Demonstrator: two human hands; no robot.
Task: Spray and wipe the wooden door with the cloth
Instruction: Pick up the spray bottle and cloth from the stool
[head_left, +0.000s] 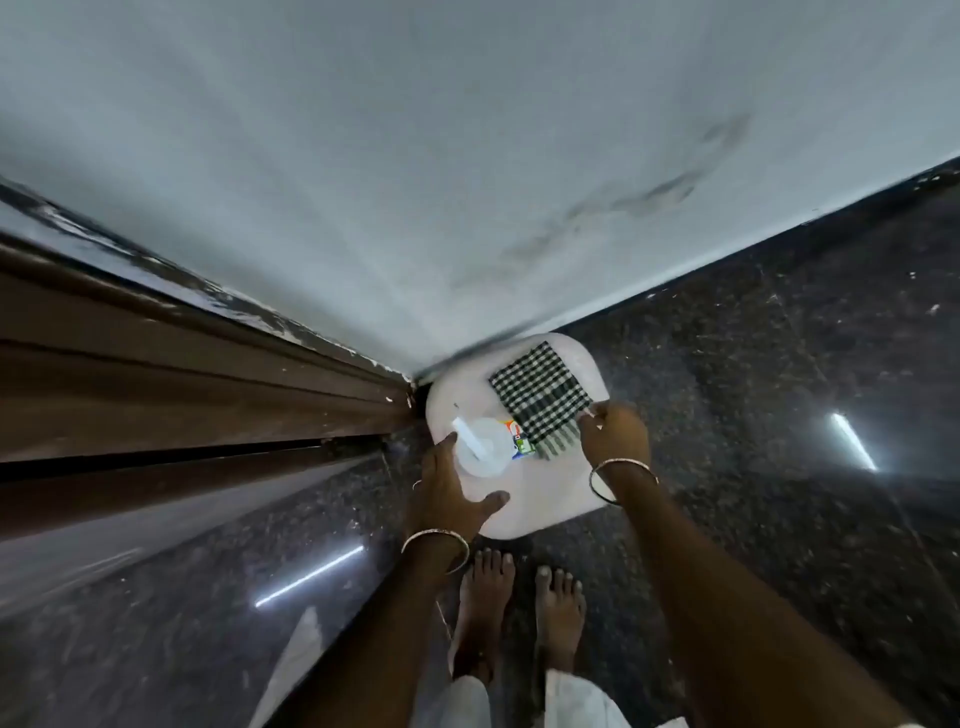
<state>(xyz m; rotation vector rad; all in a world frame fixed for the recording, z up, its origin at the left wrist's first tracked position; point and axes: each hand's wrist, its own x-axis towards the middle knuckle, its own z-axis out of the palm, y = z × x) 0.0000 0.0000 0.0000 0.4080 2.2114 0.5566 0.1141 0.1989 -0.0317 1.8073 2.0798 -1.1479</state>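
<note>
Your two forearms (753, 623) run off the bottom edge, one bangle (435, 545) on each wrist, above two bare feet (483, 587). Over the one white stool (545, 509), your left hand (447, 483) is spread open beside the one spray bottle (480, 447). You see the bottle from above, so its body is hidden and contact is unclear. Your right hand (615, 436), blurred, pinches a corner of the one checked cloth (540, 395). At the left, the wooden door (182, 374) is cut off.
</note>
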